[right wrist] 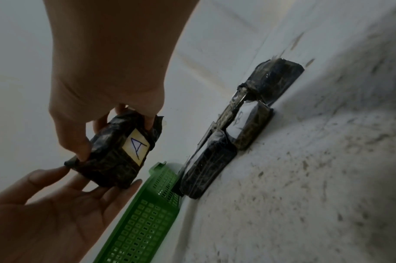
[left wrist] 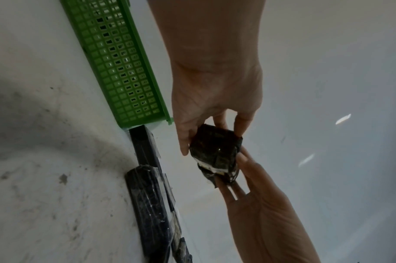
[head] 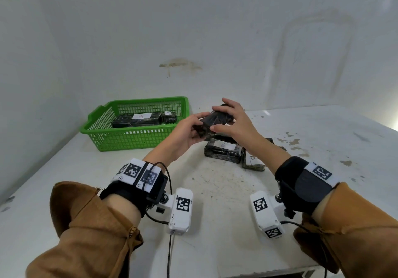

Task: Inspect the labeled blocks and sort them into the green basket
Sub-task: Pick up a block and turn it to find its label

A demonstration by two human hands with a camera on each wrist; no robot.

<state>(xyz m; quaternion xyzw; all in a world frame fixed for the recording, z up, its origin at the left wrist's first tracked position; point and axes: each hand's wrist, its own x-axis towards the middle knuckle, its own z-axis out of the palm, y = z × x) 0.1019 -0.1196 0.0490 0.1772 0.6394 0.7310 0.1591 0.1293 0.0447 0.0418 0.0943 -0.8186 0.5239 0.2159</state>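
Both my hands hold one small black-wrapped block [head: 223, 120] in the air, just right of the green basket [head: 133, 142]. My right hand [head: 215, 118] grips it from above with thumb and fingers. My left hand [head: 198, 125] cups its lower end, thumb on top and fingers underneath. In the right wrist view the block [right wrist: 111, 160] shows a white label with the letter A [right wrist: 136, 148]. The basket holds a long block with an A label [head: 137, 120] and a small labelled block [head: 170, 117].
Under my hands lie more wrapped blocks on the stained white table [head: 215, 191]: one labelled B [head: 223, 150], another at its right [head: 253, 162], others partly hidden. The wall stands close behind the basket. Bare table lies to the right and in front.
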